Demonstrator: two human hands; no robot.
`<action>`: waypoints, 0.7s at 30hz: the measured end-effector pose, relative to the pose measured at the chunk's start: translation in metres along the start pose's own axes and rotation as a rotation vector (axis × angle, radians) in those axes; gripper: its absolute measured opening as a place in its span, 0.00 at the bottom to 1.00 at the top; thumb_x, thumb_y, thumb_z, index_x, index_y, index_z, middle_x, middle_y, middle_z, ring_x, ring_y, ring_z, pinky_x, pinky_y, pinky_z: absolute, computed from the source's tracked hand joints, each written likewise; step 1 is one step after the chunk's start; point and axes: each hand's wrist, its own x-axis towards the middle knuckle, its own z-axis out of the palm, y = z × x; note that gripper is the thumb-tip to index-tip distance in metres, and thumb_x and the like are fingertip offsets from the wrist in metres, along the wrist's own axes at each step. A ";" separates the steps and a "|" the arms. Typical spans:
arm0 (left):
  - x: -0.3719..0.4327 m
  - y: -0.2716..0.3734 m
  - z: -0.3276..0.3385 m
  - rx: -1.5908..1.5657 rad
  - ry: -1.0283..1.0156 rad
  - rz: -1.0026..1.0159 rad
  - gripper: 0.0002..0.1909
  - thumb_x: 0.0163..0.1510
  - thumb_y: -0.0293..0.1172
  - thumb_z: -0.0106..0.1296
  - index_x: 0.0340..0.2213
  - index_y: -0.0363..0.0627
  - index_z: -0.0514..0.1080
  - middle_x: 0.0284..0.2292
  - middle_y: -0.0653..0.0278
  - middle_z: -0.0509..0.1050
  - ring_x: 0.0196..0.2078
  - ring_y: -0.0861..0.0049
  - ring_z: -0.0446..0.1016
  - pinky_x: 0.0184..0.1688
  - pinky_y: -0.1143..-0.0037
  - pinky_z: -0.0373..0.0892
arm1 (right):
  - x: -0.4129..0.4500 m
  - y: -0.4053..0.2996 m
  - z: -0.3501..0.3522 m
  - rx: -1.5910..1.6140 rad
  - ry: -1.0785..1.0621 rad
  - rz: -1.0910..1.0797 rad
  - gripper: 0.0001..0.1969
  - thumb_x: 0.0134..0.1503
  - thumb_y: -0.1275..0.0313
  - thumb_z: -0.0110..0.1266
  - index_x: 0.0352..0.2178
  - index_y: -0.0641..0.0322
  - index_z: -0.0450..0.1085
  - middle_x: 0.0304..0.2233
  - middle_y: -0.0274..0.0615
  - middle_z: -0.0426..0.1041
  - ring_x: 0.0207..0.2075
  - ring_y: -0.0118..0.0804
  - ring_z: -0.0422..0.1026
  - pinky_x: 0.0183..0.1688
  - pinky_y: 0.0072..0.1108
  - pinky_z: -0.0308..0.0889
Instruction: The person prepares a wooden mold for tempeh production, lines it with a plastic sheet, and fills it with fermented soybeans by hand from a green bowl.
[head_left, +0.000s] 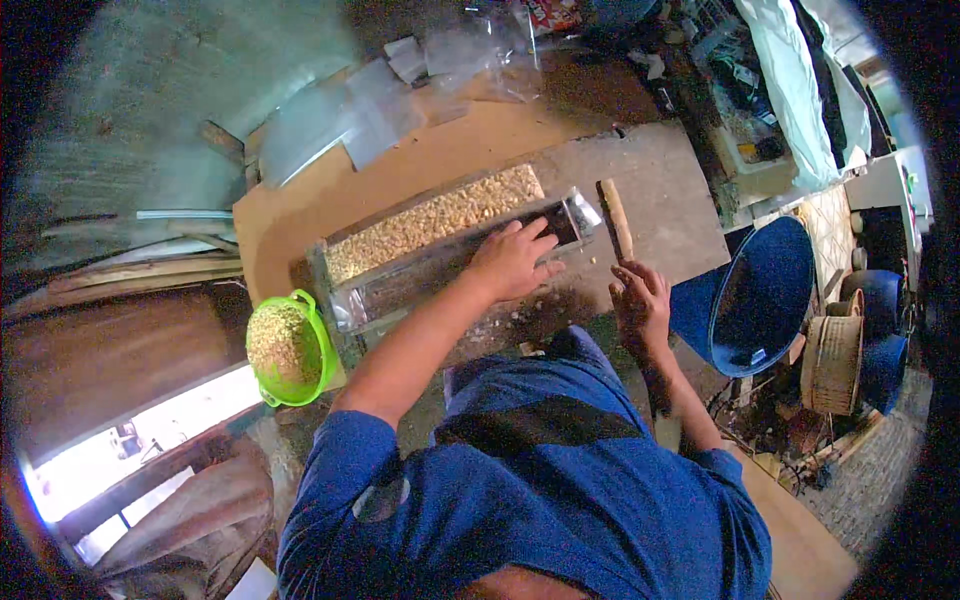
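Observation:
My left hand (517, 259) rests with spread fingers on the right part of a long, narrow mould (405, 281) lined with clear plastic film. Its bottom looks dark. Along the mould's far side runs a long slab of pale, puffed or nut-like pieces (435, 221). Clear film (585, 210) sticks out past the mould's right end. My right hand (641, 304) is at the near edge of the board, fingers partly curled and apart. Its fingertips are at the near end of a light wooden stick (616, 217) lying on the board; whether they touch it is unclear.
A bright green colander (326, 352) full of pale pieces stands at the left. Brown sheet (300, 217) and a grey board (667, 180) cover the tabletop. Plastic sheets (382, 112) lie at the back. A large blue tub (769, 300) and a cardboard-coloured spool (831, 364) stand right.

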 end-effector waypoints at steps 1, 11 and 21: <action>0.000 0.000 0.000 0.021 -0.029 -0.019 0.28 0.55 0.54 0.45 0.51 0.49 0.69 0.58 0.52 0.61 0.53 0.53 0.65 0.55 0.60 0.64 | 0.000 0.000 0.000 -0.006 0.001 -0.002 0.15 0.49 0.71 0.60 0.40 0.53 0.73 0.43 0.39 0.72 0.44 0.42 0.69 0.47 0.32 0.61; -0.020 -0.003 0.002 0.013 0.059 -0.042 0.27 0.56 0.53 0.45 0.51 0.49 0.69 0.58 0.55 0.61 0.52 0.54 0.65 0.55 0.62 0.64 | 0.041 -0.008 0.030 0.206 0.116 0.095 0.19 0.52 0.71 0.59 0.46 0.62 0.68 0.41 0.51 0.71 0.44 0.51 0.69 0.46 0.33 0.65; -0.023 -0.005 0.000 0.125 -0.003 -0.095 0.27 0.56 0.54 0.45 0.49 0.48 0.70 0.59 0.56 0.60 0.54 0.54 0.64 0.54 0.59 0.64 | 0.088 0.005 0.053 0.313 -0.021 0.309 0.18 0.54 0.70 0.58 0.45 0.64 0.67 0.31 0.45 0.75 0.30 0.34 0.72 0.33 0.26 0.67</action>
